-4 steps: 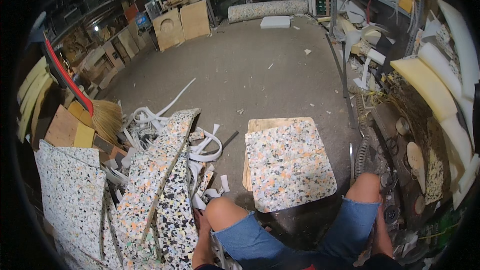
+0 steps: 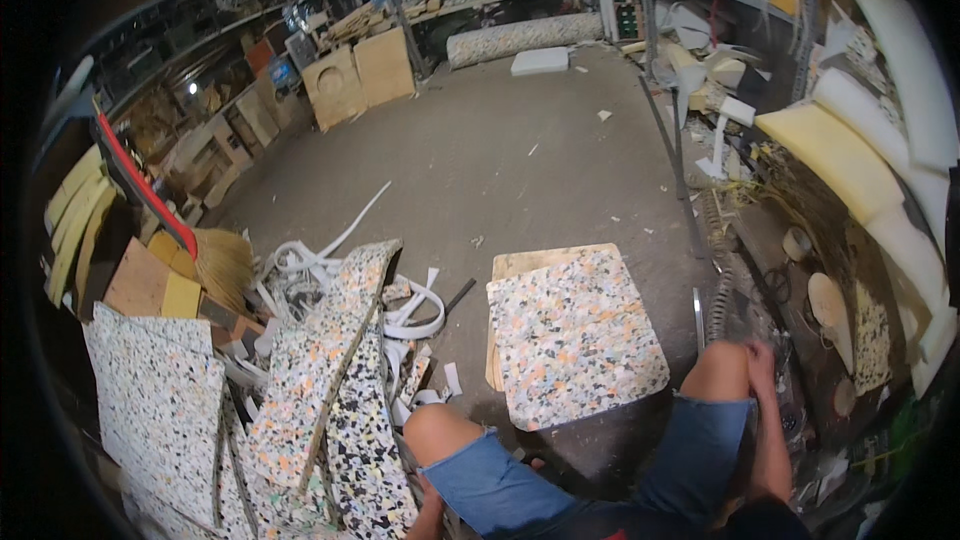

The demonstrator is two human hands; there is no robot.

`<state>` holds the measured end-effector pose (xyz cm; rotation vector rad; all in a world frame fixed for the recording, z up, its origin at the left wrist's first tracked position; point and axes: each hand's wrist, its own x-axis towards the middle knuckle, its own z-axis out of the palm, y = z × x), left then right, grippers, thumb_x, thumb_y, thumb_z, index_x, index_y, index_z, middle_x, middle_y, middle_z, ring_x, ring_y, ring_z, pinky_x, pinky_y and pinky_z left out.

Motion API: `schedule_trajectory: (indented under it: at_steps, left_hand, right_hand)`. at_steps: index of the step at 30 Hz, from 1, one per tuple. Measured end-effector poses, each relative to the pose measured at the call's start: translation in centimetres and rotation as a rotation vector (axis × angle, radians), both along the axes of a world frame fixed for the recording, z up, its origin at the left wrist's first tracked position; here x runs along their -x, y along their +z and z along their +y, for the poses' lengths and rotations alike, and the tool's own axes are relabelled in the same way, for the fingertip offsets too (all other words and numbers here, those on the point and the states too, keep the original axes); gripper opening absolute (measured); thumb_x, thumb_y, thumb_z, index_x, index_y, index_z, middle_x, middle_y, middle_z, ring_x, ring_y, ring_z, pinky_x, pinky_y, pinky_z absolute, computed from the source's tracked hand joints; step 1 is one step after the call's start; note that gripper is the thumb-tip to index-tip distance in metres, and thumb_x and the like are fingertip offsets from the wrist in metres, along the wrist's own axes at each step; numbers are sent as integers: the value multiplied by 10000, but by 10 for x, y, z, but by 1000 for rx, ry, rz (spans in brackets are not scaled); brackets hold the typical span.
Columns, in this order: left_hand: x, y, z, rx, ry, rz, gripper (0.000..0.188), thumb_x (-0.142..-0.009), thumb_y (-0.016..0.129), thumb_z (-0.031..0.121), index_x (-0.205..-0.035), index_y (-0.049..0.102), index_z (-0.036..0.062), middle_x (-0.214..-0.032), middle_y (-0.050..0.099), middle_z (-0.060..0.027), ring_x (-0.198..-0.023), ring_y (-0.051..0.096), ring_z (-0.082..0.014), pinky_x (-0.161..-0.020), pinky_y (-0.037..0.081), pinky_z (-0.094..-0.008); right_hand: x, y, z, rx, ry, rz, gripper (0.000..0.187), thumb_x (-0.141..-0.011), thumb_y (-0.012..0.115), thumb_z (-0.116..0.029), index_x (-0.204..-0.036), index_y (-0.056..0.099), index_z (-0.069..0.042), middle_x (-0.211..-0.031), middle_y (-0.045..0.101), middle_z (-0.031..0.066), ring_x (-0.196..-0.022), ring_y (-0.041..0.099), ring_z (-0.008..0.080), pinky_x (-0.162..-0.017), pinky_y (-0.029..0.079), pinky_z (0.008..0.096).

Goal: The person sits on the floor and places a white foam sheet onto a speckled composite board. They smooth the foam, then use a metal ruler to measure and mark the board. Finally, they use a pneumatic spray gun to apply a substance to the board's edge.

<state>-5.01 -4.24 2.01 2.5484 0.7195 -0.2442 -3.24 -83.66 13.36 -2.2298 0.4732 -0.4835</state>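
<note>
My left hand (image 2: 431,489) is down beside my left thigh, mostly behind the leg, with its fingers hidden. Close to it stands a slab of speckled foam (image 2: 352,425), white with black and orange flecks. Next to my right knee is my right hand (image 2: 761,360); its fingers are blurred and partly tucked behind the knee, so their grip does not show. In front of my knees lies a speckled foam pad (image 2: 578,340) with rounded corners, on top of a light wooden board (image 2: 545,261) whose far and left edges stick out.
More foam sheets (image 2: 155,390) lean at the left, near white strip offcuts (image 2: 415,318) and a red-handled broom (image 2: 222,262). At the right are yellow foam (image 2: 835,155) and a metal spring (image 2: 718,290). A foam roll (image 2: 525,40) and white block (image 2: 540,61) lie far back.
My right hand has come up from beside the thigh to the knee. My left hand has slid back along the left thigh. The view has tilted slightly up.
</note>
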Motion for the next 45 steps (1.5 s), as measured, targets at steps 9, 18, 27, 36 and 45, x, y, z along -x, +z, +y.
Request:
schedule_trajectory:
  at_steps: [9, 18, 27, 36, 45]
  left_hand:
    - [29, 54, -55, 270, 64, -148, 355, -944, 518, 233, -1144, 684, -8, -1154, 679, -237, -1079, 640, -364, -964, 502, -451]
    - [10, 93, -97, 437, 80, -215, 355, -955, 515, 248, -1121, 685, -16, -1107, 690, -223, -1022, 655, -345, -924, 519, -441]
    - [16, 100, -119, 549, 164, -258, 359, -967, 513, 262, -1099, 686, -24, -1061, 701, -209, -964, 669, -326, -885, 535, -432]
    - [40, 92, -107, 672, 285, -353, 369, -979, 510, 276, -1076, 687, -33, -1014, 711, -196, -907, 684, -307, -846, 551, -423]
    - [68, 132, -17, 672, 382, -820, 385, -1022, 491, 319, -1009, 661, -27, -935, 701, -149, -823, 674, -253, -751, 556, -397]
  right_hand:
    - [-111, 179, 126, -203, 344, -288, 344, -939, 723, -236, -1209, 691, -25, -990, 745, 114, -778, 703, 179, -672, 565, 323]
    - [-97, 128, 173, 166, 793, 118, 385, -896, 717, -341, -1058, 677, 6, -1010, 686, 282, -1019, 659, 474, -872, 531, 528]
    - [-95, 136, 159, 142, 704, 131, 465, -921, 683, -362, -1211, 679, 1, -1109, 695, 291, -1070, 657, 470, -923, 523, 520]
    - [-97, 139, 158, 150, 753, 140, 465, -918, 685, -356, -1210, 678, 5, -1082, 703, 284, -1062, 664, 458, -913, 531, 504]
    - [-104, 134, 170, 100, 810, 94, 474, -916, 694, -365, -1210, 678, 7, -1041, 716, 269, -1041, 676, 441, -913, 526, 490]
